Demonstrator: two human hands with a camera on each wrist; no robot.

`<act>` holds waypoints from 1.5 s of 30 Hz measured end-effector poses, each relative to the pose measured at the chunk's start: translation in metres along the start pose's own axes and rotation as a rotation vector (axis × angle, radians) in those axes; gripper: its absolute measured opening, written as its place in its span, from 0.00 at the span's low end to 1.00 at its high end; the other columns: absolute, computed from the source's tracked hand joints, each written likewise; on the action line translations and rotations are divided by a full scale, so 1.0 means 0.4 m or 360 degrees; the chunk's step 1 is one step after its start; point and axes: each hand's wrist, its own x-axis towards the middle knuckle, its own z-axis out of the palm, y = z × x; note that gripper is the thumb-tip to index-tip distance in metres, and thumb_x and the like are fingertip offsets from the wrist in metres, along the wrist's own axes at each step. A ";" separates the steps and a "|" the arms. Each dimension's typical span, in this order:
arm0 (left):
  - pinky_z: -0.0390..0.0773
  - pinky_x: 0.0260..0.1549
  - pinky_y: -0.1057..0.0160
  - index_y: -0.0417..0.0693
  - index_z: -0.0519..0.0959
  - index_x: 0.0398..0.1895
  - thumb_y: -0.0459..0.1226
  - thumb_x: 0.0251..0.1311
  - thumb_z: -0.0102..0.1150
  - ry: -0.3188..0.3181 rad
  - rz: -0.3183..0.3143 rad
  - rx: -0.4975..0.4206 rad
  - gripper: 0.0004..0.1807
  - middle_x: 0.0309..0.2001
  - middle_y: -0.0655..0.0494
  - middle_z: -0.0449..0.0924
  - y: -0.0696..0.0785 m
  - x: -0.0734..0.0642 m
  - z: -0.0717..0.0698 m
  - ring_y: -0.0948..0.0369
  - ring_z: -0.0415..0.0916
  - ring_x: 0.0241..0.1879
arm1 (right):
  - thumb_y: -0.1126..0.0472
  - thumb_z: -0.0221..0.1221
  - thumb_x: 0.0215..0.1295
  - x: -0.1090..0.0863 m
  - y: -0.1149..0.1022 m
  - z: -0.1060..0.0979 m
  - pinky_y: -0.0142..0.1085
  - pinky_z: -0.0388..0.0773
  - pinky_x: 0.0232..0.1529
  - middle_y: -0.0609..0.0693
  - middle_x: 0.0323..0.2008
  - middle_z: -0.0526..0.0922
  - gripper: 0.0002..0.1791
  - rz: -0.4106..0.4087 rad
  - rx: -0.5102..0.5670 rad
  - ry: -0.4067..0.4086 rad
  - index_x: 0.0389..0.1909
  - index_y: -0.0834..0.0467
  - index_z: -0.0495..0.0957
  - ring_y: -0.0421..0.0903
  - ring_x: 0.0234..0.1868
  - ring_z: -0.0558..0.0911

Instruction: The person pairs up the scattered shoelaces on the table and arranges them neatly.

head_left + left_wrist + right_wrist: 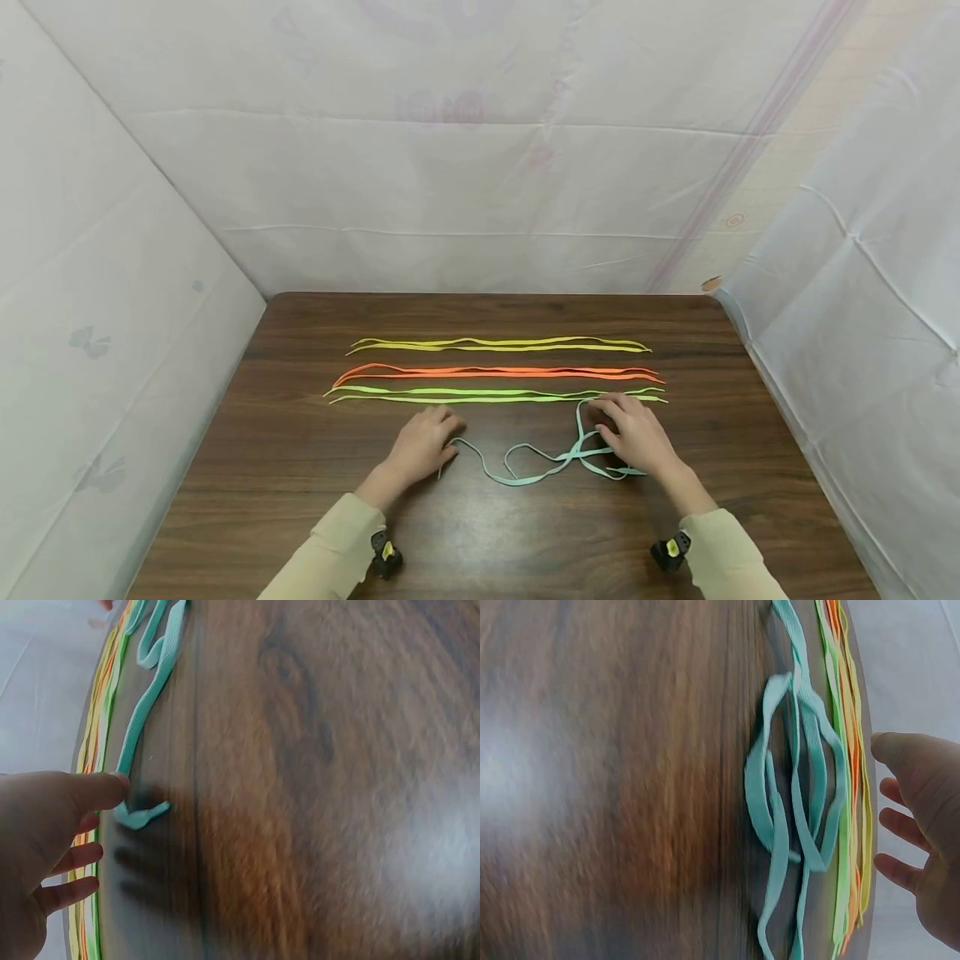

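A light teal shoelace (525,481) lies loosely on the wooden table between both hands, its right part looped and crossed over itself. My left hand (422,443) pinches it near one end between thumb and fingers; in the left wrist view the short tip of the teal shoelace (139,818) pokes out past the thumb. My right hand (637,437) hovers at the tangled right part, fingers relaxed and slightly bent. The right wrist view has the loops of the teal shoelace (757,799) lying apart from the right hand (930,817), which holds nothing.
Beyond the hands, pairs of shoelaces lie stretched side to side: green (465,392), orange (480,369) and yellow (495,342) farthest back. The right fingertips overlap the green pair in the head view. White sheeting (450,183) surrounds the dark wooden table (247,483).
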 end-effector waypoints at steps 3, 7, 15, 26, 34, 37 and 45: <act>0.75 0.39 0.57 0.49 0.79 0.41 0.40 0.48 0.68 -0.0031 -0.0009 0.0047 0.16 0.40 0.55 0.74 0.010 0.002 0.005 0.57 0.73 0.40 | 0.61 0.67 0.50 0.004 -0.018 0.009 0.51 0.74 0.37 0.56 0.48 0.77 0.21 -0.0044 0.0032 -0.0030 0.48 0.57 0.78 0.55 0.49 0.76; 0.74 0.33 0.60 0.49 0.78 0.31 0.37 0.47 0.69 -0.0013 -0.0017 0.0074 0.10 0.34 0.56 0.73 0.019 0.003 0.007 0.58 0.71 0.34 | 0.61 0.67 0.50 0.008 -0.039 0.023 0.51 0.74 0.38 0.55 0.49 0.77 0.21 -0.0105 0.0056 -0.0047 0.48 0.57 0.78 0.55 0.49 0.75; 0.68 0.26 0.65 0.53 0.72 0.22 0.37 0.50 0.66 0.0003 -0.0002 0.0150 0.10 0.26 0.61 0.68 0.027 -0.001 0.004 0.63 0.65 0.26 | 0.59 0.66 0.52 0.021 -0.095 0.048 0.49 0.74 0.43 0.52 0.49 0.77 0.19 -0.0180 0.0096 -0.0091 0.47 0.54 0.78 0.51 0.50 0.75; 0.65 0.17 0.70 0.53 0.70 0.21 0.34 0.49 0.66 0.0100 -0.0062 0.0054 0.12 0.21 0.65 0.68 0.035 -0.010 -0.038 0.68 0.64 0.19 | 0.59 0.65 0.52 0.022 -0.146 0.067 0.45 0.74 0.41 0.48 0.45 0.77 0.17 -0.0319 0.0135 -0.0089 0.45 0.53 0.78 0.47 0.47 0.76; 0.66 0.17 0.70 0.52 0.71 0.22 0.34 0.50 0.65 0.0152 -0.0026 0.0069 0.11 0.21 0.64 0.69 0.036 -0.022 -0.064 0.69 0.65 0.19 | 0.58 0.65 0.53 0.017 -0.177 0.079 0.42 0.73 0.40 0.44 0.40 0.77 0.15 -0.0379 0.0191 -0.0148 0.43 0.51 0.79 0.44 0.42 0.75; 0.67 0.17 0.69 0.52 0.72 0.22 0.33 0.49 0.66 0.0187 -0.0014 0.0068 0.10 0.21 0.63 0.69 0.037 -0.025 -0.075 0.68 0.67 0.19 | 0.57 0.64 0.54 0.015 -0.189 0.086 0.40 0.72 0.40 0.42 0.38 0.76 0.13 -0.0415 0.0175 -0.0191 0.42 0.50 0.78 0.42 0.39 0.74; 0.69 0.18 0.68 0.51 0.72 0.22 0.32 0.47 0.66 0.0249 -0.0001 0.0077 0.10 0.21 0.63 0.70 0.033 -0.024 -0.105 0.66 0.69 0.20 | 0.56 0.64 0.55 0.005 -0.197 0.102 0.36 0.69 0.34 0.41 0.34 0.75 0.08 -0.0431 0.0052 -0.0215 0.37 0.49 0.78 0.40 0.36 0.72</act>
